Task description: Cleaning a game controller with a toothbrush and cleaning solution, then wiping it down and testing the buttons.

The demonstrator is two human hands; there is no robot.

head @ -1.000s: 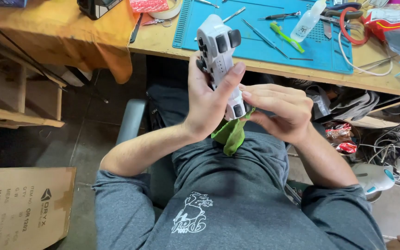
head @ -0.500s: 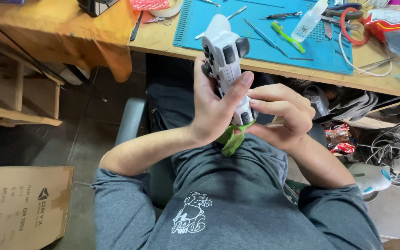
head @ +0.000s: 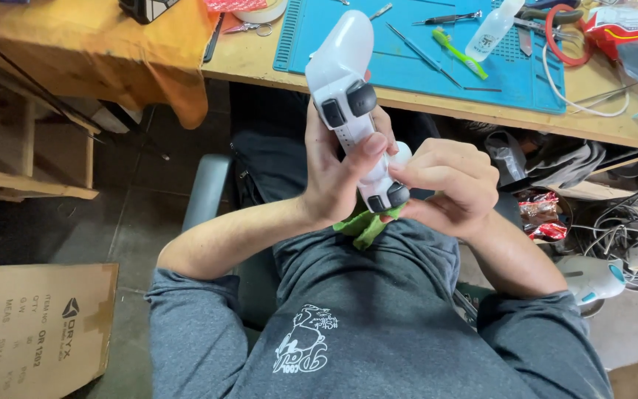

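You hold the white game controller (head: 348,96) upright above your lap, near the table (head: 260,63) edge. Left hand (head: 337,177) clasps its body; right hand (head: 448,185) pinches the lower end with the green cloth (head: 363,225). A loosened left grip could likely drop it to the floor.
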